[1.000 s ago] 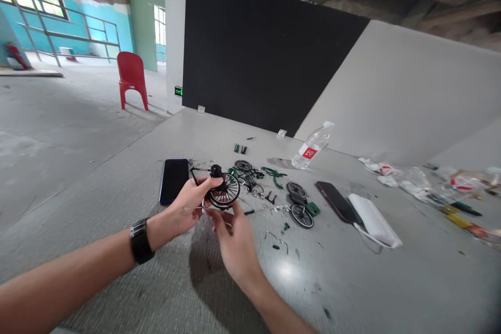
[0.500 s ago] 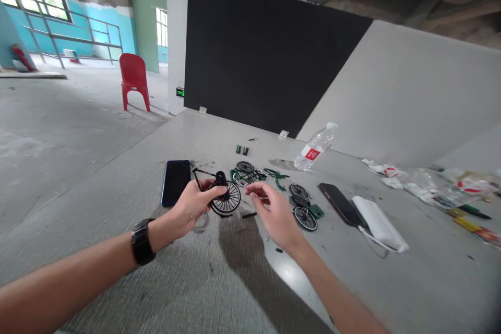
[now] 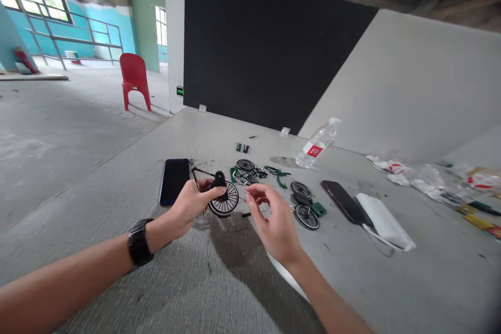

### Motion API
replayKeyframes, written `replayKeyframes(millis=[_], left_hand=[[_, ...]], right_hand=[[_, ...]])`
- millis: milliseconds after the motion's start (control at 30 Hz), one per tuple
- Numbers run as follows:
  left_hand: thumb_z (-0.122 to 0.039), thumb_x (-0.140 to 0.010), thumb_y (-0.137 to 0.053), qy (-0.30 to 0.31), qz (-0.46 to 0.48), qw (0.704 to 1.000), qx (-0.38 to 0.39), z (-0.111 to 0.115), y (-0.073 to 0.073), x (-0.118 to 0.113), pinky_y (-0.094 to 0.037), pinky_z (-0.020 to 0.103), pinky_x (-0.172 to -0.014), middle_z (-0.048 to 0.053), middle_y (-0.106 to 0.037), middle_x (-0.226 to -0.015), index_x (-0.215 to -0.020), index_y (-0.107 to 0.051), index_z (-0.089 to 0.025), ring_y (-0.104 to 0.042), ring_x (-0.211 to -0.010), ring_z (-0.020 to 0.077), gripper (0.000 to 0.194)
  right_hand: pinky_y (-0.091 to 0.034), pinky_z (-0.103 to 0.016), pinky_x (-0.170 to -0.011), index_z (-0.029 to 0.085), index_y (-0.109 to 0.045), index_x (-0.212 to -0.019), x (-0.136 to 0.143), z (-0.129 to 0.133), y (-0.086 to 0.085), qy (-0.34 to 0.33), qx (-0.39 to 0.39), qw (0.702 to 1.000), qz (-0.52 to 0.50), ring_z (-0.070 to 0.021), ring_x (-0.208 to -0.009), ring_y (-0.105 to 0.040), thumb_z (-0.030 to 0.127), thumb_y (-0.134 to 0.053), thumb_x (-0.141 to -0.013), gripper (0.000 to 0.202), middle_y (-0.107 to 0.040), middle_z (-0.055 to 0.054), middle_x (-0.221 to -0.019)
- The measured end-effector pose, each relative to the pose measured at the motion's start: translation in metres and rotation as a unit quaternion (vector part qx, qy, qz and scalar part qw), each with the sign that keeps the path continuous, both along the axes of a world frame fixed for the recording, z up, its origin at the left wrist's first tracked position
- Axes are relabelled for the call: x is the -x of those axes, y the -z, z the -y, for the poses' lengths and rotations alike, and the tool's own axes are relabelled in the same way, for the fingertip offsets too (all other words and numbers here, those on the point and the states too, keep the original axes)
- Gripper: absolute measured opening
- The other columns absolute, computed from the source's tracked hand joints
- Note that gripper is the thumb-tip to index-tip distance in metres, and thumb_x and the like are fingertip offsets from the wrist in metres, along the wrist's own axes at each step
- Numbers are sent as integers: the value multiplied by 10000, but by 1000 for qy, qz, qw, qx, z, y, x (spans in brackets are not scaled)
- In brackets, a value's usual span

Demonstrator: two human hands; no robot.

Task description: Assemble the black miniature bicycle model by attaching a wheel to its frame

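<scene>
My left hand (image 3: 191, 201) is closed on a black model bicycle frame (image 3: 204, 172) with one spoked wheel (image 3: 231, 199) fitted, held above the grey surface. My thumb presses near the wheel's hub. Just right of that wheel, my right hand (image 3: 270, 214) has its thumb and fingertips pinched together; whatever is in them is too small to make out. Beyond my hands lie green model bicycle parts (image 3: 254, 175) and a loose wheel (image 3: 246, 165). Right of my right hand are two more wheels, one of them a spoked wheel (image 3: 307, 217), beside a small green piece (image 3: 320, 209).
A dark phone (image 3: 174, 182) lies left of my hands. To the right are a second phone (image 3: 343, 202), a white power bank (image 3: 381, 222) with a cable and a tilted-looking water bottle (image 3: 318, 144). Plastic wrappers (image 3: 426, 180) lie farther right. A red chair (image 3: 134, 78) stands behind.
The view has shifted slightly. Both hands keep nearly the same pose, with the right fingertips still close to the wheel and the left hand still holding the model bicycle frame.
</scene>
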State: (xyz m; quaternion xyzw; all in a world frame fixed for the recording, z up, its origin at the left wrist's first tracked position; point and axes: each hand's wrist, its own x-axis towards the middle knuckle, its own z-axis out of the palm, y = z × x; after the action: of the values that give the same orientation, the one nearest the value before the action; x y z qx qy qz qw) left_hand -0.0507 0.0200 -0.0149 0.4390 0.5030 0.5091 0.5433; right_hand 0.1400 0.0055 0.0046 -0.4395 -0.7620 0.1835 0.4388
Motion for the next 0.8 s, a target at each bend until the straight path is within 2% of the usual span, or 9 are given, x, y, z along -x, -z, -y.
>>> replayKeyframes(millis=[300, 533, 667, 800], left_hand=[[-351, -701, -762, -10, -6, 999, 34, 2, -9, 1, -149, 221, -378, -30, -557, -547, -774, -700, -150, -271, -377, 46, 223], [-337, -683, -766, -28, 31, 998, 56, -5, -7, 5, -207, 200, -374, -8, -613, -613, -744, -685, -149, -358, -399, 50, 214], [-333, -665, -768, -39, 36, 997, 53, -10, -6, 8, -227, 199, -381, 9, -644, -632, -724, -685, -142, -406, -421, 61, 217], [-342, -654, -778, -36, 42, 998, 42, -12, -5, 11, -238, 205, -380, 11, -640, -616, -722, -689, -137, -426, -418, 67, 234]], right_hand=[[-504, -359, -755, 221, -622, -1024, -16, -8, -2, 26, 20, 999, -9, -206, -823, -620, 340, -537, -944, 167, -670, -57, -936], [-452, -335, -796, 220, -657, -965, -24, -33, 4, -24, 48, 981, 188, -207, -901, -608, 369, -500, -972, 217, -667, -47, -966], [-428, -315, -789, 218, -671, -923, -8, -46, -2, -25, 60, 956, 287, -202, -917, -605, 313, -532, -957, 171, -665, -50, -970], [-417, -300, -769, 217, -681, -881, 14, -59, -1, 21, 75, 930, 359, -201, -919, -621, 296, -559, -940, 157, -678, -52, -947]])
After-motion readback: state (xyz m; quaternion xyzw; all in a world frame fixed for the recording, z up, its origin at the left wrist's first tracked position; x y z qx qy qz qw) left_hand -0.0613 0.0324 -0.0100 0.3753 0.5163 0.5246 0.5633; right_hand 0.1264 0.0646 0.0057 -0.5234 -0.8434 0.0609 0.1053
